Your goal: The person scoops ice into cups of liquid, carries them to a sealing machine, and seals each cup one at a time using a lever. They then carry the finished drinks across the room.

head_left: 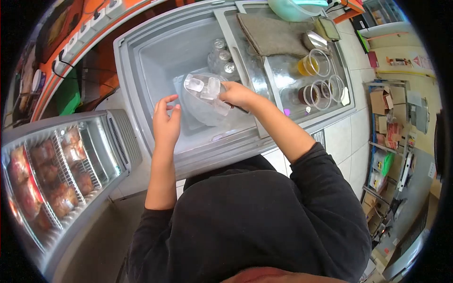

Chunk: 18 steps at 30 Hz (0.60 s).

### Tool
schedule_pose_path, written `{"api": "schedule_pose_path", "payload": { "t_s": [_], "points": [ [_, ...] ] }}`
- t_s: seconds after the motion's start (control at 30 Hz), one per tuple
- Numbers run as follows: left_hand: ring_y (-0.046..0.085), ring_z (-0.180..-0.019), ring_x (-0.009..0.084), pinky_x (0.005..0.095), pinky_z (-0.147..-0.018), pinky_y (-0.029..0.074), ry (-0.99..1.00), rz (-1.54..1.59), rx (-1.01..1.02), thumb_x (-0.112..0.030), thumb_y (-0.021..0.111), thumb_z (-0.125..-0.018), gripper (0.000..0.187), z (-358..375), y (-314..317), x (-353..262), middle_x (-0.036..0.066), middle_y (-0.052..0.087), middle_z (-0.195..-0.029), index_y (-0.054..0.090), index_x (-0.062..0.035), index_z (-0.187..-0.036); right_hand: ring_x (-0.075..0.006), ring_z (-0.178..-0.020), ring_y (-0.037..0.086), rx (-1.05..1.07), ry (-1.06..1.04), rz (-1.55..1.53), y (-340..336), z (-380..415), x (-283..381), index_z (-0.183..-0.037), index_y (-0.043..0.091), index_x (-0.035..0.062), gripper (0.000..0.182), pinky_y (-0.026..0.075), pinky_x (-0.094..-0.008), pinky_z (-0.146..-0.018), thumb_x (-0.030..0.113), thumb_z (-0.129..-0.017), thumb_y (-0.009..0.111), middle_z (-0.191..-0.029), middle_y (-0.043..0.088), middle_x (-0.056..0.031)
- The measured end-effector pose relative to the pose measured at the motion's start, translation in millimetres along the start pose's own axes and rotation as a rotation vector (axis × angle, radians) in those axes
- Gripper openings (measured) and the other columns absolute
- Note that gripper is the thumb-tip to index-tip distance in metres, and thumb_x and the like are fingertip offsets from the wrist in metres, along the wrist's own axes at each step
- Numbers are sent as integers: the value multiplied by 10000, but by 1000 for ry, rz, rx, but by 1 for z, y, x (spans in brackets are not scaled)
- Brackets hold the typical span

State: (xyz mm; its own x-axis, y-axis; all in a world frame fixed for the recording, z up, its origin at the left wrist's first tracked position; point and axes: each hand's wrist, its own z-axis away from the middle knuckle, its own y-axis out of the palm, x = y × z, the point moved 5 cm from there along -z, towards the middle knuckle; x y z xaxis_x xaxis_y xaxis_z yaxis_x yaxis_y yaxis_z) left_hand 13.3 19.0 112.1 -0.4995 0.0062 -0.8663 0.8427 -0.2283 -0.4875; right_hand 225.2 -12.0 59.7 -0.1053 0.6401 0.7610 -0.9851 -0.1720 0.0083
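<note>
My right hand [236, 96] is closed around a clear scoop [189, 79] above the open side of a chest freezer [130, 61]. Several ice cubes [213, 87] lie in the scoop. My left hand [166, 119] hovers at the freezer's near left, fingers apart and holding nothing, to the left of the scoop. Below the scoop, inside the freezer, is a pale translucent mass [203, 108], perhaps a bag or tub; its contents are hard to make out. Behind the scoop stand several cans [224, 55] with silvery tops.
On the freezer's glass lid lie a folded grey-brown cloth [271, 34], a metal scoop [317, 40], a cup of yellow drink [306, 66] and cups of dark drink [306, 95]. A display fridge [118, 137] with packed meat stands left; a shelf rack [384, 141] stands right.
</note>
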Motion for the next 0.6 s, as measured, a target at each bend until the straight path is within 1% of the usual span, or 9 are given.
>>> {"api": "schedule_pose_path", "payload": {
  "t_s": [0.03, 0.13, 0.17, 0.27, 0.37, 0.43, 0.47, 0.5, 0.6],
  "points": [
    [506, -870, 161, 284, -695, 422, 0, 5, -9, -77, 551, -787, 281, 0, 4, -5, 69, 549, -1061, 558, -61, -1067, -109, -521, 450, 50, -8, -26, -1, 12, 11, -949, 550, 3, 202, 380, -254, -479, 32, -751, 526, -706, 524, -46],
    [490, -916, 173, 294, -737, 422, 58, 184, -128, -52, 544, -781, 360, 0, 11, -25, 87, 524, -1112, 505, -54, -1138, -107, -496, 444, 54, -50, -194, -14, 36, 22, -921, 522, -9, 182, 376, -244, -454, 18, -741, 521, -682, 506, -51],
    [478, -982, 198, 309, -817, 408, 45, 212, -89, -23, 544, -760, 469, -2, 18, -32, 107, 494, -1164, 427, -46, -1214, -106, -485, 442, 57, -54, -203, -21, 44, 27, -924, 519, -9, 185, 373, -242, -444, 16, -741, 524, -682, 509, -52],
    [473, -1027, 222, 341, -876, 386, 112, 241, -41, -38, 572, -732, 563, -2, 56, -49, 120, 476, -1193, 371, -55, -1257, -109, -459, 446, 49, -56, -210, -50, 74, 35, -904, 509, -4, 171, 366, -243, -420, 16, -735, 530, -664, 508, -52],
    [453, -1100, 269, 371, -942, 355, 270, 275, 149, -56, 615, -691, 674, 6, 108, -74, 146, 452, -1230, 316, -47, -1295, -115, -429, 451, 57, -48, -144, -93, 122, 36, -848, 504, 6, 132, 359, -253, -403, 27, -722, 538, -608, 494, -43],
    [416, -1163, 310, 388, -990, 320, 462, 278, 267, -107, 660, -659, 764, 14, 150, -93, 178, 425, -1260, 283, -32, -1319, -91, -427, 453, -24, 16, -64, -129, 168, 36, -887, 525, -11, 184, 349, -228, -404, 27, -707, 539, -625, 518, -43],
    [390, -1187, 328, 393, -1009, 297, 510, 258, 317, -141, 680, -650, 802, 19, 170, -107, 190, 403, -1278, 266, -24, -1327, -81, -432, 456, -12, 40, 9, -146, 188, 36, -917, 530, -25, 233, 348, -217, -403, 32, -690, 541, -633, 526, -46],
    [364, -1212, 346, 397, -1028, 275, 560, 239, 363, -175, 700, -642, 843, 24, 190, -122, 202, 381, -1296, 249, -17, -1335, -80, -429, 451, -115, 104, 97, -165, 207, 32, -937, 527, -37, 269, 343, -220, -401, 39, -680, 542, -633, 525, -50],
    [313, -1242, 374, 413, -1043, 248, 675, 221, 425, -282, 738, -629, 927, 36, 228, -170, 218, 305, -1350, 219, -22, -1353, -87, -437, 446, -242, 280, 275, -203, 248, 24, -959, 538, -37, 293, 350, -229, -401, 46, -678, 527, -620, 504, -34]
  ]
}}
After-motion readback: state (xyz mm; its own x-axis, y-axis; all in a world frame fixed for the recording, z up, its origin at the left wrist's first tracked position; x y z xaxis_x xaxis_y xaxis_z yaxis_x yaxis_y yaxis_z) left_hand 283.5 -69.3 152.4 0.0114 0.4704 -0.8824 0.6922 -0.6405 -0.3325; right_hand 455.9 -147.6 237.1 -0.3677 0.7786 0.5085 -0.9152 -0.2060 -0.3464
